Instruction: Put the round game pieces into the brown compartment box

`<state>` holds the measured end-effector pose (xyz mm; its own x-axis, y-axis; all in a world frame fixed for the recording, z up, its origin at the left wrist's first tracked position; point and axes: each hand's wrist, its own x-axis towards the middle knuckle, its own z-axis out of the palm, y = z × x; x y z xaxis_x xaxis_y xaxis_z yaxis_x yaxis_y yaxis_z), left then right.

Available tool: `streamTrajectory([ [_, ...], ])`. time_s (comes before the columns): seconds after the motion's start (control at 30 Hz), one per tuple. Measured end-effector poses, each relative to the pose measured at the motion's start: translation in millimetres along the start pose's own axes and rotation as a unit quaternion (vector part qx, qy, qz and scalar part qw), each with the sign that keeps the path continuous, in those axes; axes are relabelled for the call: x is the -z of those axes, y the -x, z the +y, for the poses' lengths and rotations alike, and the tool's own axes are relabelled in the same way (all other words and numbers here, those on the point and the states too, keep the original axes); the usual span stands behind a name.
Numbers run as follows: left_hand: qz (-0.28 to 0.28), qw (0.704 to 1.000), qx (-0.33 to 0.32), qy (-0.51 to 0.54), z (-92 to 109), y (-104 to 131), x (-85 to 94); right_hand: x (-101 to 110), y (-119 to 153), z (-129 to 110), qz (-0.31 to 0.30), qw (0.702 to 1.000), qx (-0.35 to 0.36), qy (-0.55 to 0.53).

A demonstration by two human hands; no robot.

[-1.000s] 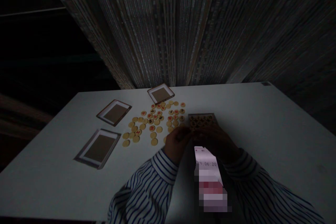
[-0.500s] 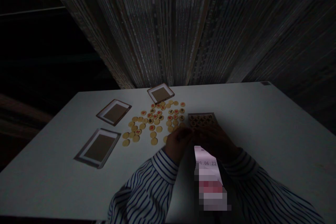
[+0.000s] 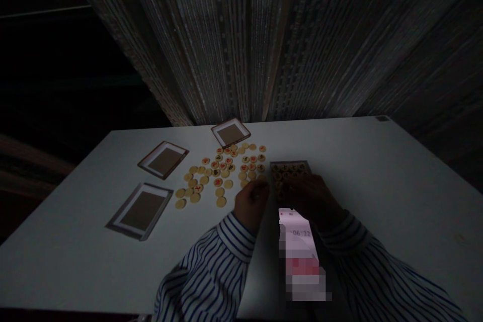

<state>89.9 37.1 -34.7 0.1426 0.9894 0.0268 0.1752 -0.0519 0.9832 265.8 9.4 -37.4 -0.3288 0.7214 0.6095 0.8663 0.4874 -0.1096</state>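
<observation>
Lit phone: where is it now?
In the head view, the lit phone sits right of centre, between the striped sleeves, nearer than the disc tray.

Loose discs (image 3: 221, 202) on table (image 3: 385, 201), left of box (image 3: 290, 162); phone (image 3: 300, 226) before box.

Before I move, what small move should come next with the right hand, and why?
I'd probably lift the right hand slightly off the box. Its fingers hide much of the near part, so I can't tell whether there is a gap there, while discs show side by side along the far edge. The left hand is beside the box, near loose discs.
</observation>
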Motion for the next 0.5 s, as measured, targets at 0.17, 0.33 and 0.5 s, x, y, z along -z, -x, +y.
streamTrajectory([
  [0.17, 0.000, 1.000, -0.010, -0.025, -0.1, 0.3, 0.7, 2.5, -1.2, -1.7, -0.026, 1.000, 0.009, 0.007],
  [0.33, -0.002, 1.000, -0.009, -0.019, 0.0, 0.4, 1.3, 2.8, -2.1, -3.5, -0.033, 0.999, 0.005, 0.016],
  [0.5, -0.007, 1.000, -0.012, -0.024, -2.0, -0.2, 1.6, 2.0, -3.3, -2.9, -0.041, 0.999, 0.022, 0.015],
])
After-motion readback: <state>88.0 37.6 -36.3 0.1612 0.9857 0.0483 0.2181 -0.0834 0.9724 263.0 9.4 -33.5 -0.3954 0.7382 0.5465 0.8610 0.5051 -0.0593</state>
